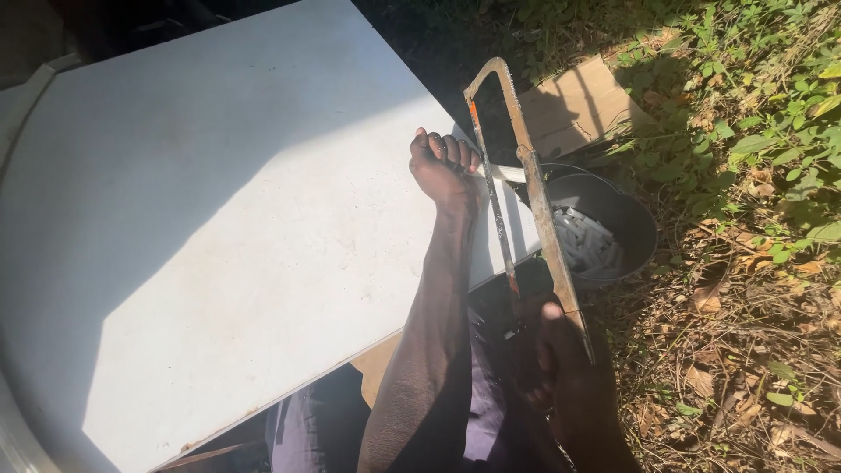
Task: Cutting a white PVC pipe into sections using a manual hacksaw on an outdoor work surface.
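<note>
1. Hacksaw (pixel 526 188): rusty metal frame, thin blade with orange paint at both ends. Lies tilted, far end up and away over the board's right edge, handle end low near the lap. Blade rests across the white strip.
2. White strip (pixel 506 173): narrow, pale, flat piece sticking out past the board's right edge, roughly level, crossing under the blade. One end hidden in the fist, free end reaching the saw frame.

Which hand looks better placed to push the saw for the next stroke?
Probably the right hand: it grips the handle end of the rusty hacksaw. The left hand is closed on the thin white piece at the white table edge, steadying it beside the blade.
</note>
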